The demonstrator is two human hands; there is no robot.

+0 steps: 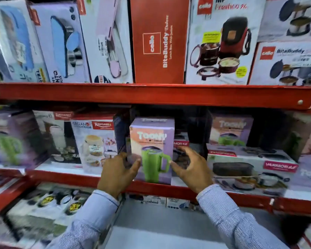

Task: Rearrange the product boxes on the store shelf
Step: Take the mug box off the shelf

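Lilac tumbler box [152,150] stands at the shelf edge [151,188] between spread left hand [118,174] and right hand [191,168].

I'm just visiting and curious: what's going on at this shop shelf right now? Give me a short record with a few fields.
setting: red metal store shelf stacked with product boxes
box in focus: purple tumbler box picturing a green mug, upright on the middle shelf
left hand: open, fingers at the box's left edge
right hand: open, fingertips near the box's right edge
grip: box not lifted; firm contact unclear
clothing: striped light-blue sleeves
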